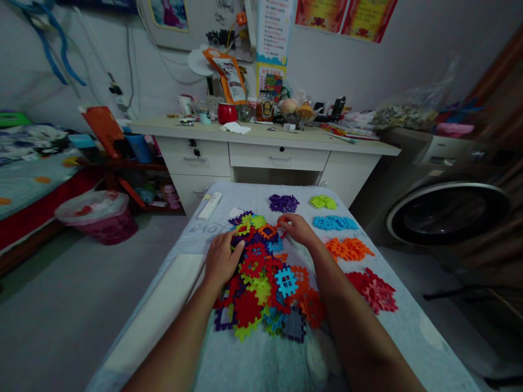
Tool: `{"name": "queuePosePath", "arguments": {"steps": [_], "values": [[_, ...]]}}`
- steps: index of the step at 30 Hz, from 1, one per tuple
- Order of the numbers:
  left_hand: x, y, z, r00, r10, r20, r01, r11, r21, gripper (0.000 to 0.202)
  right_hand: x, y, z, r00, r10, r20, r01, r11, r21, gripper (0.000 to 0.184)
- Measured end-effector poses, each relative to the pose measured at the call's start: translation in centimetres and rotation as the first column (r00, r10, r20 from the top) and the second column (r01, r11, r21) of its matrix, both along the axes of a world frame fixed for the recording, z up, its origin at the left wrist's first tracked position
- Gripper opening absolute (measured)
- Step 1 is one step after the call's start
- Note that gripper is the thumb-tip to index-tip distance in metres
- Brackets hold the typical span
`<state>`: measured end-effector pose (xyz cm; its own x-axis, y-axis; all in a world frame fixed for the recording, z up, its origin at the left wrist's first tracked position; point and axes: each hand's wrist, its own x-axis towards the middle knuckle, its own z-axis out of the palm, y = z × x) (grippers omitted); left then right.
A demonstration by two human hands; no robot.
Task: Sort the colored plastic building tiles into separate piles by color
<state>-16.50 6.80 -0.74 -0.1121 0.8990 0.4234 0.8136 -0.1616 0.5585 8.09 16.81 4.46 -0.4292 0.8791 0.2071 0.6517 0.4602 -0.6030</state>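
Note:
A mixed heap of coloured plastic interlocking tiles (265, 277) lies in the middle of a cloth-covered table (253, 359). My left hand (222, 261) rests on the heap's left edge, fingers curled over purple and red tiles. My right hand (297, 227) pinches an orange tile at the heap's far end. To the right lie sorted piles: purple (283, 203), lime green (323, 202), blue (335, 222), orange (348, 249) and red (373, 291).
A white box (210, 205) lies at the table's far left corner. Beyond stands a cluttered white desk (261, 147) with a red mug (226, 113). A pink bin (98, 215) sits on the floor left, a washing machine (445, 209) right.

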Motion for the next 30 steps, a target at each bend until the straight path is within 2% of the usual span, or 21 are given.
{"name": "queuePosePath", "arguments": {"steps": [6,9,12,17,21,26,30], "values": [[0.0,0.0,0.1,1.000,-0.005,-0.005,0.005,1.000,-0.012,0.040,3.3,0.4,2.4,0.980,-0.125,-0.156,0.135,0.990,0.052,0.018],[-0.1,0.1,-0.2,1.000,0.000,-0.008,0.000,1.000,-0.012,0.041,6.1,0.0,3.6,0.948,-0.220,-0.232,0.223,0.975,-0.014,0.021],[-0.1,0.2,-0.4,1.000,0.000,-0.016,0.000,1.000,-0.007,0.041,9.2,-1.1,4.2,0.908,-0.349,-0.230,0.336,0.937,-0.094,0.026],[-0.1,0.2,-0.3,1.000,-0.003,-0.007,0.003,1.000,-0.001,0.041,14.0,-3.7,3.2,0.915,-0.393,-0.096,0.365,0.905,-0.219,0.022],[-0.2,0.2,-0.2,1.000,-0.003,-0.014,0.003,1.000,-0.012,0.043,16.8,-4.8,1.7,0.907,-0.419,-0.027,0.402,0.885,-0.234,0.019],[-0.3,0.3,-0.3,1.000,-0.004,-0.029,0.003,1.000,-0.030,0.045,19.0,-4.8,0.8,0.865,-0.499,0.048,0.500,0.854,-0.145,0.019],[-0.2,0.3,-0.2,0.999,-0.008,-0.031,0.007,0.999,-0.034,0.046,19.5,-4.4,1.2,0.855,-0.487,0.179,0.499,0.866,-0.026,0.023]]}}
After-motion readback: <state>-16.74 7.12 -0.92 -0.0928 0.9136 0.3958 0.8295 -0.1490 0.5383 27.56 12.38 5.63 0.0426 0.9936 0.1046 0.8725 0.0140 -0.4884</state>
